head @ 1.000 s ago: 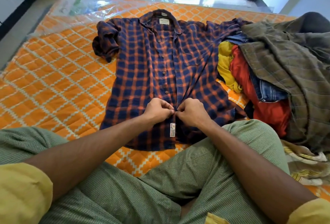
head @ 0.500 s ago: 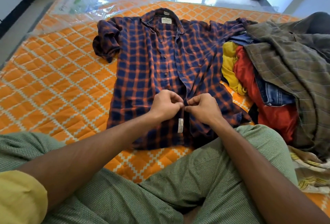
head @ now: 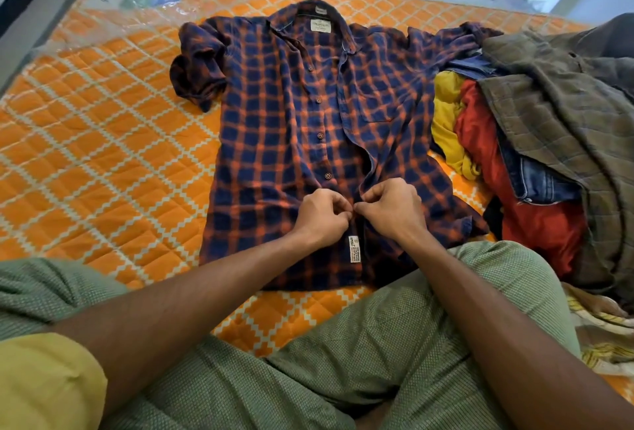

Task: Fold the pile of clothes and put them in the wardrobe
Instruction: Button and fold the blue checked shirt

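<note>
The navy-and-orange plaid shirt (head: 274,141) is lying face up on the orange quilt (head: 103,155), collar pointing to 12 o'clock, with the clothes pile (head: 549,141) sitting at 3 o'clock. The left hand (head: 320,215) and right hand (head: 391,208) are both pinching the placket edges low down, so it's looking like buttoning. I'd be lining both edges up flat so the front isn't puckering before folding.
</note>
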